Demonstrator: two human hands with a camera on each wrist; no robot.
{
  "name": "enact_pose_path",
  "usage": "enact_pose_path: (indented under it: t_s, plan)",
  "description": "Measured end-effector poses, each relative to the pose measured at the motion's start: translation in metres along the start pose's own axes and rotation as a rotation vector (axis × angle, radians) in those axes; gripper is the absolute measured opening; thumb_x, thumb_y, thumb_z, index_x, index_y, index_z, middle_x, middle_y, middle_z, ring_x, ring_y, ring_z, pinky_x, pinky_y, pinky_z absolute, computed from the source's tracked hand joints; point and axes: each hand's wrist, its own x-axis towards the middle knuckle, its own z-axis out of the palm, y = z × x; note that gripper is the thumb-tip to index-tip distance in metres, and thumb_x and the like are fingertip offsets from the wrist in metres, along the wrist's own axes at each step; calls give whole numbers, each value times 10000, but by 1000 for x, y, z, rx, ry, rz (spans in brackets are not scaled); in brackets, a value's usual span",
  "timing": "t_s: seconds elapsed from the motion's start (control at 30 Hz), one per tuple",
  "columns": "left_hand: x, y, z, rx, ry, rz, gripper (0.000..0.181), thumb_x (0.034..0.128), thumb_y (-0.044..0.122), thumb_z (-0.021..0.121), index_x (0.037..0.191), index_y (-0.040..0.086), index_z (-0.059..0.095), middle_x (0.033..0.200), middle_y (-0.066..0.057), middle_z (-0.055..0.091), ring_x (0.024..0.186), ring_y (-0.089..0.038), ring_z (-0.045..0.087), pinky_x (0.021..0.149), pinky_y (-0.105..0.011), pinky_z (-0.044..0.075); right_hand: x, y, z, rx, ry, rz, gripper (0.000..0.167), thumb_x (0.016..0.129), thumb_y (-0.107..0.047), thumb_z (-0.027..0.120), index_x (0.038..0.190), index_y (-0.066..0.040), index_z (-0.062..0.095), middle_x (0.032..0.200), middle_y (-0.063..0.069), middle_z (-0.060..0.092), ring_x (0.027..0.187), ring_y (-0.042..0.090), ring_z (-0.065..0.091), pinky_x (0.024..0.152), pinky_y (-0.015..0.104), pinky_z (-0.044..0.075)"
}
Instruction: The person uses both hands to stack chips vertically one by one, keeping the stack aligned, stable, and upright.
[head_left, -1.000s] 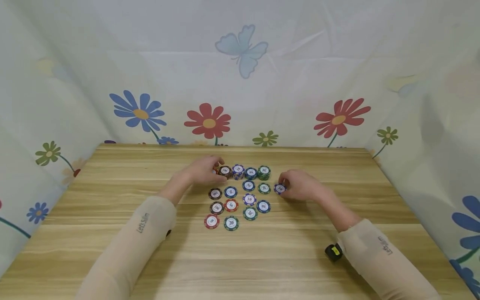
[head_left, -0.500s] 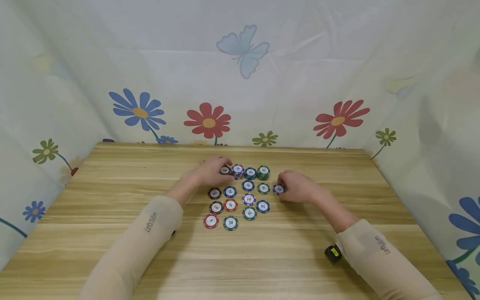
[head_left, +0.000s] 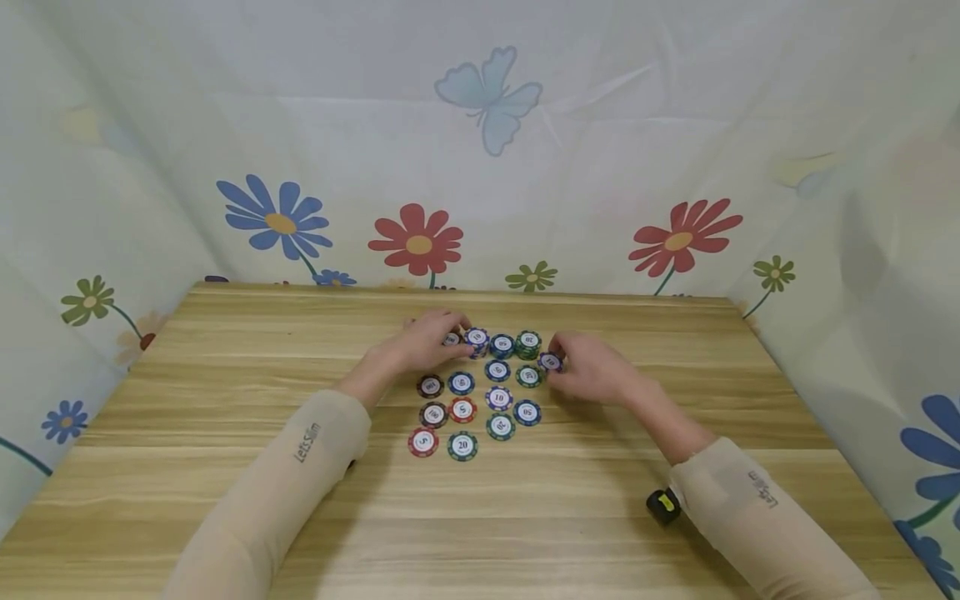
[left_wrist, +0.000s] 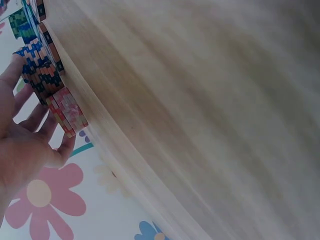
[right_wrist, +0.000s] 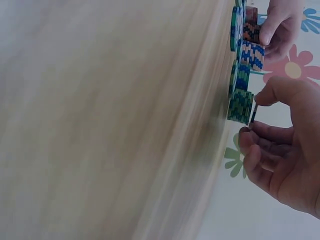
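Note:
My right hand (head_left: 597, 368) pinches a purple poker chip (head_left: 550, 362) marked 10 between thumb and finger, lifted just right of the green chip stack (head_left: 528, 342). Its thin edge shows in the right wrist view. The thumb and fingertips of my left hand (head_left: 426, 343) grip the purple 10 chip stack (head_left: 476, 338) in the back row. That hand partly covers the black 100 stack (head_left: 451, 339). It hides the red chip stack (left_wrist: 67, 112), which the left wrist view shows at the row's end. A blue 50 stack (head_left: 502, 345) stands between the purple and green stacks.
Several single chips lie flat in front of the stacks, among them a red 5 chip (head_left: 423, 442), a green 20 chip (head_left: 462, 446) and a blue 50 chip (head_left: 527, 412). A black object with a yellow patch (head_left: 663, 505) is by the right sleeve. Flowered cloth surrounds the wooden table (head_left: 450, 525).
My right hand has raised its purple chip and brought it left, toward the green stack. The left hand has slid right, from the black stack to the purple one.

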Motion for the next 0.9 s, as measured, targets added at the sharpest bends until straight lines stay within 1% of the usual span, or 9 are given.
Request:
enact_pose_path:
  t_s: [0.17,0.27,0.37,0.5,0.67,0.77,0.9]
  plan:
    - [1,2,-1,12,3,0,428,1018,391,652,1357,138,589,1287,-58,606,1237,-269,508,1116,-694,216,5,-13,-3,-6,79,-64,365,874,-184,757,1157,20,651,1013,88,679,869,235,623,794,404,537]
    - [2,3,-1,17,6,-4,419,1016,390,654,1346,138,595,1273,-53,609,1223,-265,516,1115,-696,220,9,-20,-2,-12,116,-102,362,865,-163,762,1155,29,661,1016,100,685,876,247,629,796,413,541]
    - [3,3,-2,16,4,-4,421,1017,393,652,1345,135,597,1273,-55,609,1228,-268,517,1118,-700,217,15,-27,2,-28,132,-121,366,861,-154,771,1162,29,671,1028,107,691,880,233,631,797,396,546]
    - [1,5,-4,8,1,-15,410,1017,389,652,1337,138,601,1263,-51,608,1217,-266,521,1119,-681,230,25,-38,9,-77,143,-148,386,861,-180,770,1176,22,677,1042,108,693,902,228,648,805,384,551]
    - [2,6,-4,18,2,-15,390,1017,398,650,1311,144,610,1242,-44,616,1204,-261,540,1106,-697,234,37,-50,20,-124,165,-134,405,862,-222,765,1190,0,681,1040,98,678,867,220,644,754,359,548]
    - [3,7,-3,32,1,2,378,1018,401,649,1294,144,616,1229,-41,624,1193,-259,555,1091,-720,238,41,-54,25,-122,179,-123,408,861,-213,756,1202,-2,680,1070,106,677,874,215,646,751,344,549]
    - [4,7,-3,41,7,12,365,1016,393,655,1277,140,625,1213,-40,631,1172,-256,568,1072,-713,268,46,-57,28,-115,198,-121,397,869,-200,739,1208,-3,675,1082,108,673,857,207,647,735,334,548]
